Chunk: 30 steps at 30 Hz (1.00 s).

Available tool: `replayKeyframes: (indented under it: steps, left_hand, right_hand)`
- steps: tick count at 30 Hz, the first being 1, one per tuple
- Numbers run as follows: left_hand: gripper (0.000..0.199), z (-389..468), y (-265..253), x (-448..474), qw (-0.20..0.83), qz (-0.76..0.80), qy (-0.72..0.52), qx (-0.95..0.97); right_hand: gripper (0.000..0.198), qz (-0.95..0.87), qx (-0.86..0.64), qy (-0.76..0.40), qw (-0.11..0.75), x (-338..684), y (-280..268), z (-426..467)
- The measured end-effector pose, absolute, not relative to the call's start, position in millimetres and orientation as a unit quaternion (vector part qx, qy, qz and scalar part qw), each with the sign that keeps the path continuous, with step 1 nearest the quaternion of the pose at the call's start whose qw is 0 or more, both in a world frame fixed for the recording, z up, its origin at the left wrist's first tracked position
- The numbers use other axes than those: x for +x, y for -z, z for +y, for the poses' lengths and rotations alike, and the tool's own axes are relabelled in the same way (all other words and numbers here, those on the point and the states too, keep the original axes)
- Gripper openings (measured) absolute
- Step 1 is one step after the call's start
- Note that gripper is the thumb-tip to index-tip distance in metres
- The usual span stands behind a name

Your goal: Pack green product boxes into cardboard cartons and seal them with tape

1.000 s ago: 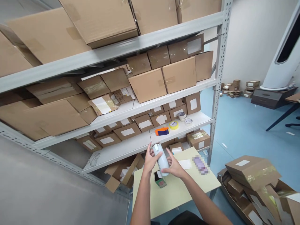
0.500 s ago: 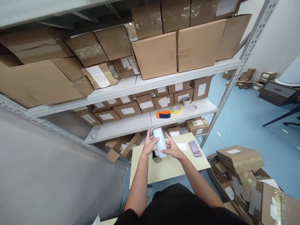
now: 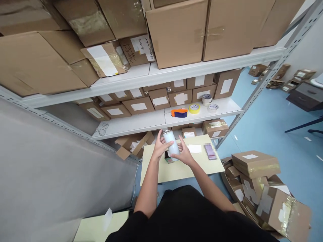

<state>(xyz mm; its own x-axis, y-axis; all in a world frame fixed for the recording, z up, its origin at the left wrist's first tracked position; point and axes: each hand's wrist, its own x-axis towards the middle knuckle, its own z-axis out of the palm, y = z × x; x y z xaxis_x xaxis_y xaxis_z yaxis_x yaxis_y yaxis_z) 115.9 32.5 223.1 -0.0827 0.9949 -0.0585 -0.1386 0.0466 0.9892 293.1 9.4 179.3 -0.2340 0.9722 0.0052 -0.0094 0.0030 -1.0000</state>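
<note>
A pale blue tumbler (image 3: 172, 144) with a metallic rim is held tilted above the cream table. My left hand (image 3: 160, 145) grips its left side, thumb lying across the front. On the lower right, my right hand (image 3: 184, 153) steadies it with thumb and fingers. Behind and below the tumbler is a small dark and green item (image 3: 168, 157), mostly hidden, so I cannot make out its kind. To the right on the table lie a white sheet of paper (image 3: 194, 148) and a blurred purple object (image 3: 210, 152).
A grey metal shelf (image 3: 133, 124) filled with cardboard boxes (image 3: 176, 33) rises in front. Upon it sit an orange and blue item (image 3: 179, 113), yellow tape (image 3: 194, 108) and white tape rolls (image 3: 213, 107). Piled cartons (image 3: 254, 164) stand at right; an open carton (image 3: 133, 146) is left of the table.
My view has shifted, so the shelf appears larger and higher. Both hands still hold the tumbler, whose white cord loop at the top left is no longer clearly visible.
</note>
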Motion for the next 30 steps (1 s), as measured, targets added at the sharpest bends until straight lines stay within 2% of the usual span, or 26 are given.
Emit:
replayKeyframes:
  steps: [4,9,13,15,19,22,26,30]
  left_hand:
    - [0.126,30.3,-218.8,106.5,0.570,0.474,-0.528,0.414]
    - [0.118,26.9,-210.1,100.9,0.523,0.510,-0.537,0.422]
    - [0.120,24.7,-206.1,96.3,0.543,0.512,-0.523,0.412]
    - [0.109,24.4,-206.5,94.8,0.527,0.520,-0.529,0.415]
    - [0.064,27.8,-211.8,94.2,0.417,0.601,-0.518,0.444]
    - [0.043,31.4,-211.9,92.6,0.372,0.646,-0.486,0.457]
    - [0.035,30.1,-198.8,81.4,0.354,0.667,-0.478,0.448]
    - [0.038,26.2,-178.4,63.9,0.347,0.654,-0.499,0.451]
  right_hand:
    - [0.123,-0.539,-0.375,-0.631,0.414,285.1,-169.3,9.3]
    - [0.126,-0.551,-0.453,-0.556,0.426,275.7,-154.2,8.9]
    - [0.123,-0.556,-0.421,-0.595,0.401,271.5,-145.1,8.6]
    - [0.121,-0.558,-0.431,-0.590,0.394,269.7,-142.7,10.1]
    - [0.122,-0.591,-0.493,-0.521,0.369,261.2,-135.5,12.6]
    - [0.120,-0.614,-0.523,-0.470,0.359,249.7,-124.0,9.7]
    - [0.117,-0.632,-0.494,-0.476,0.361,240.9,-99.9,6.0]
    - [0.108,-0.627,-0.439,-0.534,0.358,248.8,-64.9,16.3]
